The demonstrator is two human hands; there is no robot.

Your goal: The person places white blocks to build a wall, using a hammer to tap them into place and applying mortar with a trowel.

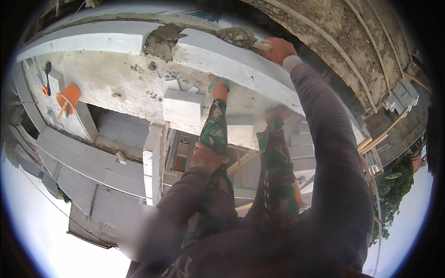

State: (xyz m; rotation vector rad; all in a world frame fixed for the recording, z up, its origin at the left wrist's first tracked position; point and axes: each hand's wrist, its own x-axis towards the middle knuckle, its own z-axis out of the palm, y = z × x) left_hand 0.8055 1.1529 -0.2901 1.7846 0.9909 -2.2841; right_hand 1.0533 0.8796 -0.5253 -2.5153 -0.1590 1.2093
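Observation:
My right hand (278,48) reaches up to the top of a long white block (222,58) and is closed on a trowel with a pale handle (264,45). The trowel's tip sits in a lump of grey mortar (238,36) on that block. More mortar fills the gap (162,41) between it and a second white block (92,39) to the left. My left hand (208,157) rests flat on my left knee in camouflage trousers (215,129) and holds nothing. My feet stand on a pale ledge below the blocks.
A loose white block (183,106) lies on the ledge by my left foot. An orange bucket (69,97) sits at the left. Grey roof sheets (92,162) lie far below. Pipes (361,60) run along a rough wall at the right, with trees (394,185) beyond.

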